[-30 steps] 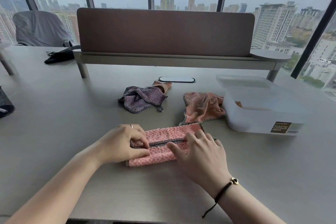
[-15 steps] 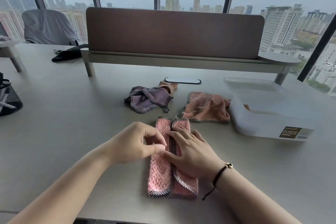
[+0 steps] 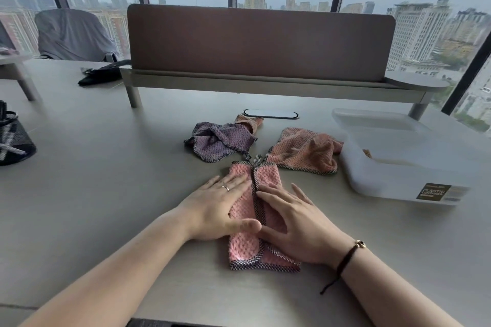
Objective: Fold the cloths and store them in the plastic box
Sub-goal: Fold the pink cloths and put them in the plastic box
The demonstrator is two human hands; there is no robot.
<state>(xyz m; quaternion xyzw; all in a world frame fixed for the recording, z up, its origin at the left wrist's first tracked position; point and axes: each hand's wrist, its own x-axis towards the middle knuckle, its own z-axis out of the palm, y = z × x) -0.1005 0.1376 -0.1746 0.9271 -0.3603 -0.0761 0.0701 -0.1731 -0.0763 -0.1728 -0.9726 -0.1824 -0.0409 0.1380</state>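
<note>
A pink cloth (image 3: 243,247) with a dark checked border lies folded lengthwise on the table in front of me, its two edges meeting along the middle. My left hand (image 3: 218,207) presses flat on its left half with straight fingers. My right hand (image 3: 297,220) lies flat on its right half. Behind it a crumpled purple cloth (image 3: 218,141) and a crumpled orange-pink cloth (image 3: 303,151) lie unfolded. The translucent plastic box (image 3: 398,178) stands open at the right, with something brownish just visible inside.
The box's lid (image 3: 377,121) lies behind the box. A desk divider panel (image 3: 260,42) on a raised shelf spans the back. A black mesh holder (image 3: 13,138) stands at the left edge, a black object (image 3: 103,74) at the far left. A cable grommet (image 3: 271,113) sits mid-table.
The pink cloth has been turned from lying crosswise to lying lengthwise away from me. Both hands have gone from pinching its edges to pressing flat on it.
</note>
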